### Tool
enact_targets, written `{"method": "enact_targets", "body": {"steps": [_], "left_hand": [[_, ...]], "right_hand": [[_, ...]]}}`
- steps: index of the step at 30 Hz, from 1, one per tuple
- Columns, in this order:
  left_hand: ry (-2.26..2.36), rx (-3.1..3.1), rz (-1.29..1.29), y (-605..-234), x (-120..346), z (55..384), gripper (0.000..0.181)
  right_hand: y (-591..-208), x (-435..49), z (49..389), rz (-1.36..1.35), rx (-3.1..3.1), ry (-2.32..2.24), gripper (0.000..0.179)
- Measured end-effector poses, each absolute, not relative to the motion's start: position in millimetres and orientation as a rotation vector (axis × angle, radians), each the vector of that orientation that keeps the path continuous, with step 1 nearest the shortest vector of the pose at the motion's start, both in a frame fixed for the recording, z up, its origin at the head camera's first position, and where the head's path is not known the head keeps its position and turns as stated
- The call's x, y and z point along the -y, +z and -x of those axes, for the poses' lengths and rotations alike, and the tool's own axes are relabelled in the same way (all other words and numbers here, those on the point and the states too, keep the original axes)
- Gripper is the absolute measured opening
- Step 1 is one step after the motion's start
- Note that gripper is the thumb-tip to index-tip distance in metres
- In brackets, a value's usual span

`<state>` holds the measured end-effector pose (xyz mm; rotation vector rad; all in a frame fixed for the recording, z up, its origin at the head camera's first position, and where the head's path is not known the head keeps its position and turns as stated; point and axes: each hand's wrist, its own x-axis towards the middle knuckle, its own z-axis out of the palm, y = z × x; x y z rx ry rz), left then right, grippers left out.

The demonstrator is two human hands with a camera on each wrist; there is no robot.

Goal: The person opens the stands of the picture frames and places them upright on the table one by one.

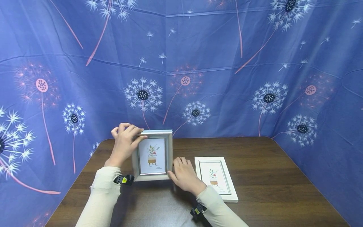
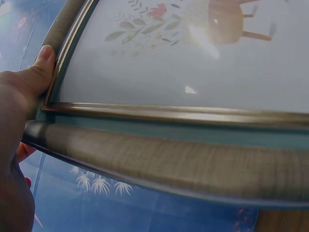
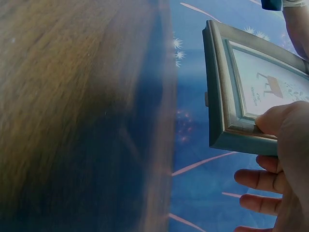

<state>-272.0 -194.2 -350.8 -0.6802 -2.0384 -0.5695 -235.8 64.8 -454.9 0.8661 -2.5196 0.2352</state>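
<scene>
A grey-brown picture frame (image 1: pixel 153 177) with a potted-plant print stands upright before me, its front towards the head camera. At its upper left corner my left hand (image 1: pixel 124 142) grips it, thumb on the front moulding and fingers behind in the left wrist view. Low on the opposite side, my right hand (image 1: pixel 185 175) holds the edge. The right wrist view shows that thumb (image 3: pixel 273 118) pressed on the frame's face, the other fingers spread behind. Backdrop shows between frame and tabletop there. Beside my right hand, a white picture frame (image 1: pixel 229 181) lies face up.
The brown wooden table (image 1: pixel 263 176) has rounded far corners. Blue fabric (image 1: pixel 227 94) printed with dandelions hangs behind the table and along both sides. Black straps with small devices sit on both wrists, over cream sleeves (image 1: pixel 99 195).
</scene>
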Motion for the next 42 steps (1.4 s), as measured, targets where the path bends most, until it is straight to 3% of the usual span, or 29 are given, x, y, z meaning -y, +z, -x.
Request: {"method": "enact_targets", "body": {"steps": [42], "left_hand": [[-0.61, 2.223, 0.512, -381.9, 218.9, 268.0, 0.024]], "right_hand": [[-485.6, -33.3, 241.4, -0.866, 2.635, 0.232, 0.037]]}}
